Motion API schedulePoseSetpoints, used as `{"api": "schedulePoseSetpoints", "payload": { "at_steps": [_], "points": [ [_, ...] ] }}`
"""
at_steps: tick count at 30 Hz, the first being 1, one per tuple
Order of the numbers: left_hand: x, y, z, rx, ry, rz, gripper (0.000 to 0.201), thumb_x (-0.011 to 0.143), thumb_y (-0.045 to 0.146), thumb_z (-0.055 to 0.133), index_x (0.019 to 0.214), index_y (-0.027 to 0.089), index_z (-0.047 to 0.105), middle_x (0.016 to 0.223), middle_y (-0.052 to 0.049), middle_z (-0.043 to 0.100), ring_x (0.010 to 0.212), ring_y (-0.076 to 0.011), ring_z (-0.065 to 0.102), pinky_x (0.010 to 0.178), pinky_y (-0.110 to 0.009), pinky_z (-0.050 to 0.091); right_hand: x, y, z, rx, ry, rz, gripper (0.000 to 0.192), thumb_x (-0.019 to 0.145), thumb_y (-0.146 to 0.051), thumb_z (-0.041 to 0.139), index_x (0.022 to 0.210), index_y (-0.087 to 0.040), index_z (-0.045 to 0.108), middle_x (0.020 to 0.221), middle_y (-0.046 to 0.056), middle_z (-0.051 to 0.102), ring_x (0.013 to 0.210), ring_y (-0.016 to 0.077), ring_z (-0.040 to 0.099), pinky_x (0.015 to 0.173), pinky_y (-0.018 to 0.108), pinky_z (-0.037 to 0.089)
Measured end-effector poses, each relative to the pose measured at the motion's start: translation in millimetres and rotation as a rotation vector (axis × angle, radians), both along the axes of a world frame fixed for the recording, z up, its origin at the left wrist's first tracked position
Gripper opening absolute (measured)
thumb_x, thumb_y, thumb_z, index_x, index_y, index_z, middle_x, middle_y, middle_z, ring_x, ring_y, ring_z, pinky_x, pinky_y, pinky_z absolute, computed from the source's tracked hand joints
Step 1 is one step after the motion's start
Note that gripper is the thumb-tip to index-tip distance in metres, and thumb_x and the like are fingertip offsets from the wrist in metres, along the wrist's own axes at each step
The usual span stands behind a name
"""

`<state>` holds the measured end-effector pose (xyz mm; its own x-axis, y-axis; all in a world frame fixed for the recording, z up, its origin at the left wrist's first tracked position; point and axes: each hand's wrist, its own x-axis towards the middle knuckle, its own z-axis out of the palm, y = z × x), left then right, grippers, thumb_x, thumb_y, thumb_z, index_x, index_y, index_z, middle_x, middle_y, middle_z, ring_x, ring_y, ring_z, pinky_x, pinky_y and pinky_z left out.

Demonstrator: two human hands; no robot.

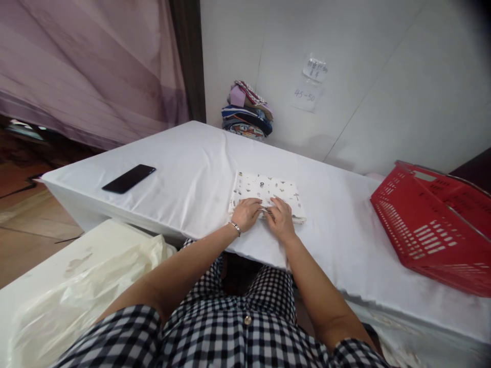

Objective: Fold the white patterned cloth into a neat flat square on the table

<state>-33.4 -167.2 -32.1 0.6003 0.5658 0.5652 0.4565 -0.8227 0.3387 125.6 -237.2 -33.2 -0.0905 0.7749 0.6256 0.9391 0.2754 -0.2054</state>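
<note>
From the head view I see both bare forearms reach forward out of black-and-white checked sleeves [118, 332] and slant inward over a folded white cloth printed with small scattered motifs [276, 186]. The cloth lies flat in a layered rectangle on a long table draped in smooth white fabric [337, 220], right in front of the person. The left hand [247, 213], with a silvery bracelet [235, 228] at its wrist, comes in palm down, fingers bent and aimed rightward across the near part of the cloth. The right hand [281, 220] angles in from the other side, back upward, its fingers loosely curled and pointing forward and left. The two hands are close together, with a small gap between them, both touching the cloth; whether the fingers pinch a layer or only press on it, I cannot tell. Well to the left lies a black flat phone [129, 179], while a red slotted plastic basket [425, 225] sits toward the right end. Beyond the table's far edge, a pile of folded multicoloured fabrics [247, 115] stands by the white wall [345, 61]
</note>
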Motion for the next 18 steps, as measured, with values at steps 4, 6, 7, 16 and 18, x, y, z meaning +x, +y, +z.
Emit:
{"api": "schedulePoseSetpoints", "payload": {
  "at_steps": [4, 6, 7, 16, 18],
  "points": [
    [0.8, 0.6, -0.4, 0.003, -0.017, 0.005, 0.014, 0.086, 0.02, 0.049, 0.089, 0.02, 0.063, 0.105, -0.005, 0.064, 0.1, -0.0192, 0.057, 0.087, -0.038, 0.044, 4.3, -4.6, -0.6, 0.005, -0.008, -0.123, 0.019, 0.087, -0.033, 0.051, 0.083, -0.019, 0.062, 0.123, 0.01, 0.054, 0.124, 0.0269, 0.038, 0.099, 0.049, 0.027],
    [0.8, 0.9, -0.7, 0.005, -0.019, 0.004, 0.014, 0.085, 0.02, 0.05, 0.088, 0.019, 0.063, 0.104, -0.005, 0.064, 0.099, -0.0192, 0.057, 0.086, -0.038, 0.044, 8.1, -8.2, -1.2, 0.015, -0.004, -0.176, 0.019, 0.086, -0.034, 0.051, 0.081, -0.019, 0.062, 0.122, 0.01, 0.054, 0.123, 0.028, 0.037, 0.1, 0.052, 0.025],
    [0.8, 1.2, -0.9, 0.004, -0.02, 0.003, 0.013, 0.085, 0.019, 0.05, 0.088, 0.019, 0.063, 0.104, -0.005, 0.064, 0.099, -0.0193, 0.057, 0.086, -0.038, 0.044, 10.4, -10.0, -1.8, 0.023, 0.0, -0.196, 0.019, 0.086, -0.033, 0.051, 0.08, -0.019, 0.063, 0.121, 0.01, 0.054, 0.123, 0.0284, 0.037, 0.1, 0.053, 0.024],
    [0.9, 2.4, -1.5, -0.018, -0.014, -0.004, 0.014, 0.085, 0.02, 0.049, 0.088, 0.02, 0.063, 0.099, -0.005, 0.066, 0.094, -0.0187, 0.058, 0.085, -0.037, 0.042, 24.0, -19.6, -10.2, 0.004, 0.039, -0.287, 0.014, 0.082, -0.027, 0.052, 0.081, -0.02, 0.064, 0.12, 0.011, 0.055, 0.123, 0.0311, 0.036, 0.099, 0.056, 0.024],
    [1.0, 2.3, -1.2, -0.019, -0.018, -0.005, 0.015, 0.086, 0.02, 0.048, 0.088, 0.02, 0.063, 0.098, -0.005, 0.066, 0.093, -0.0182, 0.058, 0.085, -0.037, 0.042, 23.3, -19.2, -10.7, 0.008, 0.043, -0.277, 0.012, 0.081, -0.023, 0.051, 0.079, -0.02, 0.063, 0.12, 0.01, 0.055, 0.123, 0.0301, 0.037, 0.099, 0.055, 0.025]
  ]
}}
